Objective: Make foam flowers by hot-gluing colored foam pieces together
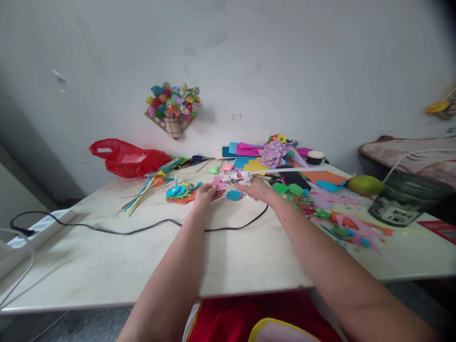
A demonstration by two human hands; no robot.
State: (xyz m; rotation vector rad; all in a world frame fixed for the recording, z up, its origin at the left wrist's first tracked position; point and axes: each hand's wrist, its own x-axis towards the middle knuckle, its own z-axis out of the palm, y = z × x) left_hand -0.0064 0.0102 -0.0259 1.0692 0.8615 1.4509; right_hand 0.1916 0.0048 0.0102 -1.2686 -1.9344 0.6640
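Note:
Between the fingers of my left hand (206,194) is a pink flower cutout (218,183), pinched at its edge. My right hand (259,190) is wrapped round a white glue gun (242,175), whose nozzle points left at the pink flower. A long white glue stick (285,170) runs out of the gun's back to the right. Below the gun, a blue scalloped cutout (234,195) lies on the table. Just left of my left hand is a pile of colourful flower cutouts (180,191). My right fingers are partly hidden.
A black cord (138,233) crosses the table from a white power strip (42,230). Paper scraps (356,228) and a glass jar (406,199) lie to the right. A red plastic bag (131,159) and thin sticks (142,195) are at the left; coloured sheets (245,149) lie at the back.

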